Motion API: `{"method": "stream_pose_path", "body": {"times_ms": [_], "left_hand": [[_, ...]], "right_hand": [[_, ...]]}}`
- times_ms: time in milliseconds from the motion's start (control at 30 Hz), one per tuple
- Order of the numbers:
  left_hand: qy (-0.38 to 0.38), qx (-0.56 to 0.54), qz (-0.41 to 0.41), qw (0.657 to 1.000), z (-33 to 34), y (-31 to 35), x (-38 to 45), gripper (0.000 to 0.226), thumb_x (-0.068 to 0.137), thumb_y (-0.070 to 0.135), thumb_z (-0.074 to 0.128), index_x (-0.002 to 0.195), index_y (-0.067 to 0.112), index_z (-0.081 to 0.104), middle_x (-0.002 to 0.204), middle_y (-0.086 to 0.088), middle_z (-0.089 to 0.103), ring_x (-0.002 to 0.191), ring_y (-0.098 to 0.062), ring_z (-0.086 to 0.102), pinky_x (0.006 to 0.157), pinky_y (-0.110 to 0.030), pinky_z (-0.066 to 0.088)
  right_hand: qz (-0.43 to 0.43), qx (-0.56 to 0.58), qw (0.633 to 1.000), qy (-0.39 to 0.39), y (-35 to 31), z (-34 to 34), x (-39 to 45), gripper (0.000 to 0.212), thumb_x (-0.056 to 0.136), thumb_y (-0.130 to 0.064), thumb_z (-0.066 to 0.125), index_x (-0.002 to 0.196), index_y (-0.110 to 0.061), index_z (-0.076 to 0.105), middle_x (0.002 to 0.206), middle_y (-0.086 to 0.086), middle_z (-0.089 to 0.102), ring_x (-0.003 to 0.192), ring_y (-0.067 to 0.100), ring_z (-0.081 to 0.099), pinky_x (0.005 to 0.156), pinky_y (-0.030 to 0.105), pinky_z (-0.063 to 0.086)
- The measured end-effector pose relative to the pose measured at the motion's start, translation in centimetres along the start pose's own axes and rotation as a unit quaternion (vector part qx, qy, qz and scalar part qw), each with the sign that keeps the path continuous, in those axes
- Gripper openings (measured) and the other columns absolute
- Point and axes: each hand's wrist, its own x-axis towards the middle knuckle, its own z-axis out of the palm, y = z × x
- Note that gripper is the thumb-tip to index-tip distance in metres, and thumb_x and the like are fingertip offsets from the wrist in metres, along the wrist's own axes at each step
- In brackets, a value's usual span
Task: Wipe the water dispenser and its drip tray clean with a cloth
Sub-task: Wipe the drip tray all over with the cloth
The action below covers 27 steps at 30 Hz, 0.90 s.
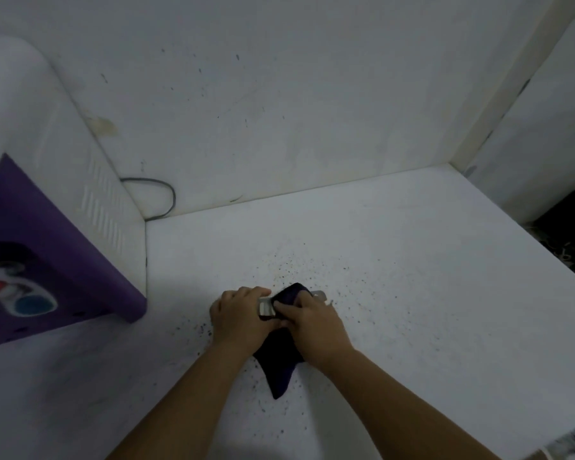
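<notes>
I am looking down through dim, flat, bluish light. My arms are casting a soft grey shadow across the lower left of the surface [395, 260], and nothing is glaring. The wide lens is bending the wall [279, 94] corner at the right edge into a lean. The purple dispenser [47, 254] at the left is smearing out of focus, and the whole view is looking soft and slightly grainy.

surface: white counter [395, 260], speckled with dark specks thickest around the spot where the hands grip
on it, at the grip: dark cloth [276, 363], small metal tray [267, 307]
far left of grip: purple-and-white water dispenser [47, 227]
behind-left of grip: grey cord [166, 194]
</notes>
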Motion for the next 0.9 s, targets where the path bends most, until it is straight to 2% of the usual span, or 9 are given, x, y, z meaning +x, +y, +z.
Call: {"method": "stream_pose_path", "body": {"times_ms": [67, 167, 233, 367, 433, 567, 633, 767, 900], "left_hand": [[-0.006, -0.025, 0.009, 1.000, -0.1, -1.1, -0.6, 0.071, 0.064, 0.053, 0.077, 0.129, 0.038, 0.053, 0.129, 0.012, 0.057, 0.120, -0.015, 0.048, 0.102, -0.037, 0.038], [-0.022, -0.165, -0.017, 0.986, -0.2, -3.1, -1.3, 0.073, 0.062, 0.031, 0.086, 0.129, 0.028, 0.056, 0.127, 0.005, 0.058, 0.116, -0.017, 0.051, 0.100, -0.036, 0.043], [-0.034, -0.217, -0.021, 0.975, -0.4, -3.9, -1.6, 0.074, 0.061, 0.017, 0.087, 0.128, 0.022, 0.058, 0.124, 0.000, 0.059, 0.112, -0.019, 0.055, 0.098, -0.037, 0.046], [-0.034, -0.166, 0.023, 0.985, -0.5, -4.7, -1.7, 0.072, 0.063, 0.013, 0.086, 0.129, 0.021, 0.057, 0.120, 0.001, 0.062, 0.109, -0.018, 0.055, 0.092, -0.032, 0.048], [-0.037, -0.160, 0.030, 0.986, -0.5, -5.1, -1.5, 0.072, 0.063, 0.017, 0.086, 0.129, 0.023, 0.057, 0.120, 0.003, 0.062, 0.109, -0.018, 0.055, 0.092, -0.033, 0.048], [-0.053, -0.183, 0.036, 0.981, -0.9, -5.8, -1.0, 0.060, 0.059, 0.016, 0.088, 0.114, 0.021, 0.066, 0.104, 0.006, 0.067, 0.094, -0.012, 0.062, 0.079, -0.024, 0.050], [-0.059, -0.185, 0.035, 0.980, -1.2, -5.8, -0.9, 0.049, 0.060, 0.018, 0.088, 0.105, 0.021, 0.068, 0.098, 0.007, 0.067, 0.088, -0.011, 0.063, 0.075, -0.024, 0.052], [-0.070, -0.237, -0.004, 0.969, -2.4, -6.8, -1.0, 0.045, 0.059, 0.015, 0.086, 0.099, 0.027, 0.069, 0.094, 0.012, 0.070, 0.086, -0.008, 0.066, 0.075, -0.029, 0.057], [-0.090, -0.256, -0.004, 0.963, -4.2, -7.4, -1.1, 0.052, 0.056, 0.015, 0.089, 0.102, 0.030, 0.068, 0.095, 0.015, 0.070, 0.087, -0.002, 0.065, 0.073, -0.019, 0.054]], "right_hand": [[-0.003, -0.016, 1.000, -0.007, 0.4, 0.3, -0.2, 0.046, 0.092, -0.022, 0.054, 0.136, -0.029, 0.049, 0.115, 0.008, 0.054, 0.101, 0.029, 0.055, 0.076, 0.031, 0.043], [0.090, 0.039, 0.995, 0.023, 2.1, 0.0, -0.7, 0.049, 0.093, -0.014, 0.050, 0.139, -0.029, 0.046, 0.123, 0.005, 0.051, 0.104, 0.022, 0.055, 0.081, 0.029, 0.049], [0.115, 0.037, 0.992, 0.032, 1.7, 0.0, -0.5, 0.049, 0.092, -0.011, 0.051, 0.138, -0.027, 0.047, 0.122, 0.005, 0.051, 0.104, 0.021, 0.054, 0.083, 0.028, 0.049], [-0.008, 0.008, 1.000, 0.023, -2.2, 1.4, 0.2, 0.037, 0.088, -0.012, 0.058, 0.124, -0.020, 0.061, 0.111, 0.005, 0.056, 0.097, 0.024, 0.057, 0.074, 0.031, 0.047], [-0.025, -0.014, 0.999, 0.014, -2.4, 1.6, 0.0, 0.037, 0.087, -0.015, 0.060, 0.123, -0.020, 0.062, 0.111, 0.004, 0.056, 0.096, 0.025, 0.058, 0.074, 0.033, 0.049], [0.105, 0.008, 0.994, 0.040, 0.8, 0.3, 0.0, 0.051, 0.091, -0.005, 0.053, 0.137, -0.026, 0.049, 0.128, 0.003, 0.052, 0.105, 0.021, 0.055, 0.082, 0.026, 0.048], [0.177, 0.075, 0.979, 0.069, 1.2, -0.7, 0.3, 0.041, 0.094, -0.005, 0.048, 0.132, -0.020, 0.056, 0.120, 0.005, 0.057, 0.098, 0.018, 0.056, 0.076, 0.020, 0.041], [0.343, 0.233, 0.898, 0.149, 2.2, -2.3, 1.2, 0.026, 0.095, -0.009, 0.045, 0.115, -0.011, 0.062, 0.105, 0.011, 0.063, 0.078, 0.019, 0.055, 0.066, 0.026, 0.041], [0.398, 0.270, 0.863, 0.157, 3.0, -2.8, 1.6, 0.028, 0.094, -0.007, 0.042, 0.118, -0.008, 0.057, 0.103, 0.012, 0.062, 0.080, 0.022, 0.056, 0.064, 0.028, 0.043]]}}
